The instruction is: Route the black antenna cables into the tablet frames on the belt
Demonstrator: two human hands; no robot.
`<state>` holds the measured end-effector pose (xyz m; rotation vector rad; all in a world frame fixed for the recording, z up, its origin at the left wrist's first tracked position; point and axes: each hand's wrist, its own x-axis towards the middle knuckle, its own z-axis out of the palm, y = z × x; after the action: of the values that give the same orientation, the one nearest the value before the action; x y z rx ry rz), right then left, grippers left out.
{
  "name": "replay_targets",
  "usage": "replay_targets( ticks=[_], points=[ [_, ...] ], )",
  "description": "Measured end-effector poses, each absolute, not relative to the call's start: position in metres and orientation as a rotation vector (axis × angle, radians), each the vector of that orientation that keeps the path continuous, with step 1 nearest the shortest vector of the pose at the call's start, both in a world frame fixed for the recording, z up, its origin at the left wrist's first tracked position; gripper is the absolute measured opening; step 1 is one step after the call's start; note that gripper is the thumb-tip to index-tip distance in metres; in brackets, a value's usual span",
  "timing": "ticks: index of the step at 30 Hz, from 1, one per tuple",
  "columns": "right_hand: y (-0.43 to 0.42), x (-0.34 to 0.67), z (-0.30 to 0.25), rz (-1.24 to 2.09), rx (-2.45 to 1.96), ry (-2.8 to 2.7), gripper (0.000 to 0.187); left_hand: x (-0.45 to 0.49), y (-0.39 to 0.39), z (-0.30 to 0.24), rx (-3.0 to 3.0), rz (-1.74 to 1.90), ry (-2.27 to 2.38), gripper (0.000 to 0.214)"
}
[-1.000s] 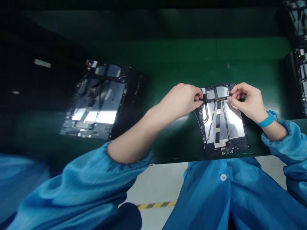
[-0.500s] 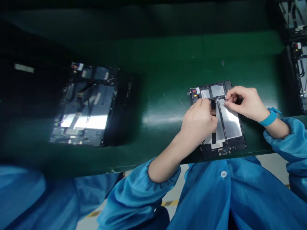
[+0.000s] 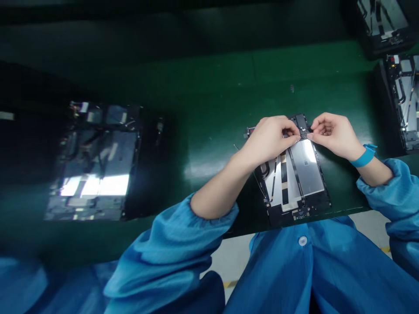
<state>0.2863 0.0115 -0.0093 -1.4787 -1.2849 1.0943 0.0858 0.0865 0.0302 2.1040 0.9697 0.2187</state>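
Observation:
An opened tablet [image 3: 308, 171] lies on the green work surface in front of me, its silvery battery plates and dark flex cables bare. My left hand [image 3: 270, 137] reaches over its upper part, thumb and forefinger pinched at the upper right of the tablet. Facing it from the right, my right hand [image 3: 334, 134] has thumb and curled fingers closed at the tablet's upper right edge. The fingertips nearly meet; anything between them is too small to make out. My left hand hides the tablet's upper left part. A thin wire sticks out past its left side.
A stack of similar opened tablets [image 3: 101, 161], blurred, stands to the left. Two more stacks stand at the right, one nearer [image 3: 406, 100] and one farther back [image 3: 382, 19]. Blue cloth of another person [image 3: 19, 283] shows at the lower left. The green mat [image 3: 212, 104] runs between.
My left hand has moved up and right across the tablet, uncovering its lower left cables. My right hand stays near the upper right edge. The view has shifted slightly.

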Motion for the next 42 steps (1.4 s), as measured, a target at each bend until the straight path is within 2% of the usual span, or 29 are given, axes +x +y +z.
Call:
replay_targets(
  ticks=[7,14,19,22,30,42],
  points=[
    [0.012,0.289,-0.007,1.113,-1.474,-1.267,0.039,0.089,0.093,0.031,1.949,0.228,0.981,0.005],
    [0.014,0.29,-0.007,1.124,-1.422,-1.207,0.047,0.094,0.094,0.032,2.13,0.138,0.99,0.009],
    [0.017,0.28,-0.008,1.083,-1.374,-1.18,0.052,0.098,0.09,0.032,2.172,0.266,0.827,0.011],
    [0.018,0.276,-0.011,1.061,-1.352,-1.203,0.049,0.098,0.088,0.028,2.129,0.336,0.856,0.01],
    [0.022,0.277,-0.017,1.118,-1.386,-1.274,0.025,0.094,0.082,0.023,2.184,0.326,1.121,0.016],
    [0.025,0.282,-0.006,1.297,-1.369,-1.178,0.036,0.094,0.081,0.023,2.156,0.304,1.123,0.018]
  ],
)
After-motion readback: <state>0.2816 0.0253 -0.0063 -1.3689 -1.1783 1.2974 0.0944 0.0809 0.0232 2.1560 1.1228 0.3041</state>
